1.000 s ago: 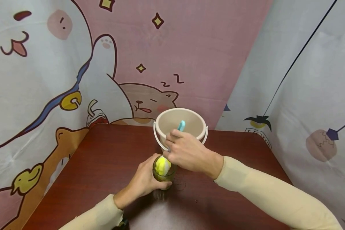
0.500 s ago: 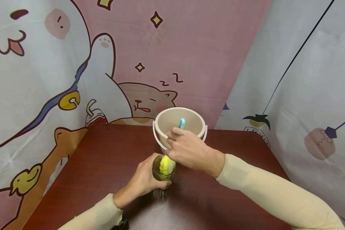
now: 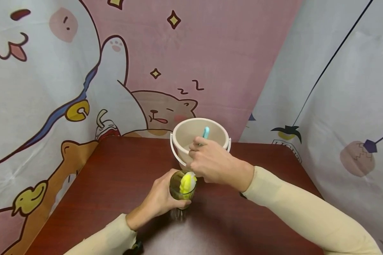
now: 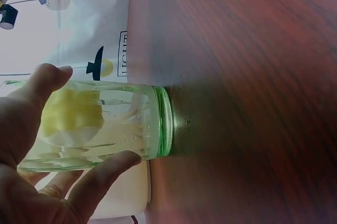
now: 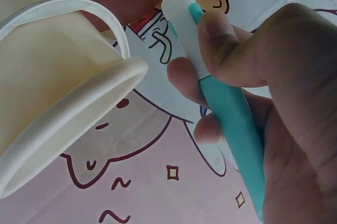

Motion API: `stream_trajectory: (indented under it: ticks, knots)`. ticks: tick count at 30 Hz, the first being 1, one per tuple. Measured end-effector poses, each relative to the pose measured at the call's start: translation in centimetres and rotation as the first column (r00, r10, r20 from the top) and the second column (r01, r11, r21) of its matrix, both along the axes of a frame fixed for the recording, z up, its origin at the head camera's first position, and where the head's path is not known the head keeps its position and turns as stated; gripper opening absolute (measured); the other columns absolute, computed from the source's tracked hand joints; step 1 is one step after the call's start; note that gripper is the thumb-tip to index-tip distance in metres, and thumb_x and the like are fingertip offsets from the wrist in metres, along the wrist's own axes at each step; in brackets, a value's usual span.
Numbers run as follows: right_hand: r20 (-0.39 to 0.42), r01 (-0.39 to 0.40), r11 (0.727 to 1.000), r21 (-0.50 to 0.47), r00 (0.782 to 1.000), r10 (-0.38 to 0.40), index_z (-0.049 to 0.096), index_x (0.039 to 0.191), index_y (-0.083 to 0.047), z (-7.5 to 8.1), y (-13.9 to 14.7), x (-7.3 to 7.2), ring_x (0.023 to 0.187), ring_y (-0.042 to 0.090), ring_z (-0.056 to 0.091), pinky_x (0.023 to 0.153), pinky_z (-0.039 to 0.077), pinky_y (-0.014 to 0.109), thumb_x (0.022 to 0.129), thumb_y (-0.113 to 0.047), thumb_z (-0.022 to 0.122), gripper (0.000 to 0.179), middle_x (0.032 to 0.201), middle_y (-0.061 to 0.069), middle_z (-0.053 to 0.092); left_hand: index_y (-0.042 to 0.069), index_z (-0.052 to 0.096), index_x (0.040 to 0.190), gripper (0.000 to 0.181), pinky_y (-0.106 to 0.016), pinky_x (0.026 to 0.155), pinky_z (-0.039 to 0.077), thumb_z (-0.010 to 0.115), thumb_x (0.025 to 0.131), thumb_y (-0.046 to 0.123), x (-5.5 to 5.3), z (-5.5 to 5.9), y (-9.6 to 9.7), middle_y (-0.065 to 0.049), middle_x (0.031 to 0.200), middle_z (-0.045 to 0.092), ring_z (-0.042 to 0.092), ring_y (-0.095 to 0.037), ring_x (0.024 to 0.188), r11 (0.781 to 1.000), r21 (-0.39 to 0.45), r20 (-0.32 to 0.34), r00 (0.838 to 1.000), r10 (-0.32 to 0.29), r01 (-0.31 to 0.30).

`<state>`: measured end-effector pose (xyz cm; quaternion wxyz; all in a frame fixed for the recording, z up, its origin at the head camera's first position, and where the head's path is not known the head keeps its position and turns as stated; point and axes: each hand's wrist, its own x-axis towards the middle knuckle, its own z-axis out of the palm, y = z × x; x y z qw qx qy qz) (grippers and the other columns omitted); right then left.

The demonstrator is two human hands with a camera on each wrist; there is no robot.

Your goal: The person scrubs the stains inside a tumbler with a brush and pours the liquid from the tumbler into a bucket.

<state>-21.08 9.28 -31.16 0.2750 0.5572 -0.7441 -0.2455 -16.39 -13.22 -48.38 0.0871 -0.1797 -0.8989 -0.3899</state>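
Note:
My left hand [image 3: 159,196] grips a green-tinted drinking glass [image 3: 175,185], its fingers and thumb around the sides. In the left wrist view, water drops dot the wall of the glass [image 4: 126,121], whose base sits at the tabletop. My right hand [image 3: 212,163] holds a bottle brush by its teal and white handle [image 5: 229,100], thumb pressed on the white part. The yellow and white sponge head [image 3: 187,182] of the brush is in the glass, leaning on its right side, with its top at the rim.
Just behind the hands stands a beige bucket [image 3: 191,130] with a white bail handle [image 5: 84,3], partly covered by the right hand. All this is on a dark red-brown wooden table [image 3: 121,170]. Cartoon-printed cloth [image 3: 229,63] hangs at the back and sides.
The sponge head has shifted from the middle to the right side of the glass. My right hand has moved slightly up and to the right with the brush; the left hand stays put.

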Motion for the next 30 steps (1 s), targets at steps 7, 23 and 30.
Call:
stream_trajectory:
  ticks: [7, 23, 30]
  knots:
    - [0.101, -0.008, 0.998, -0.068, 0.995, 0.015, 0.074, 0.076, -0.035, 0.1, 0.8, -0.8, 0.09, 0.017, 0.063, 0.101, 0.042, 0.04, 0.073, -0.035, 0.102, 0.029, 0.074, -0.008, 0.067, 0.028, 0.067, 0.142, 0.088, -0.034, 0.097, 0.064, 0.115, 0.069, 0.036, -0.1, 0.1, 0.0, 0.015, 0.125, 0.075, 0.075, -0.011, 0.111, 1.0, 0.002, 0.002, 1.0, -0.009, 0.009]
    - [0.3, 0.028, 0.967, -0.255, 0.952, 0.052, 0.085, 0.086, -0.039, -1.8, 2.7, -2.0, 0.082, 0.014, 0.061, 0.096, 0.04, 0.042, 0.082, -0.031, 0.101, 0.018, 0.072, -0.014, 0.067, 0.028, 0.067, 0.142, 0.089, -0.034, 0.099, 0.064, 0.115, 0.067, 0.036, -0.1, 0.1, 0.1, 0.015, 0.127, 0.076, 0.076, -0.011, 0.114, 1.0, -0.006, 0.006, 1.0, 0.001, -0.001]
    - [0.337, 0.033, 0.94, -0.339, 0.937, 0.088, 0.087, 0.09, -0.035, -3.5, 2.9, -1.9, 0.084, 0.014, 0.063, 0.095, 0.041, 0.045, 0.083, -0.027, 0.103, 0.02, 0.079, -0.014, 0.073, 0.026, 0.068, 0.142, 0.089, -0.033, 0.098, 0.063, 0.115, 0.067, 0.036, -0.1, 0.1, 0.2, 0.016, 0.126, 0.075, 0.074, -0.009, 0.11, 1.0, 0.002, 0.0, 1.0, -0.001, 0.001]
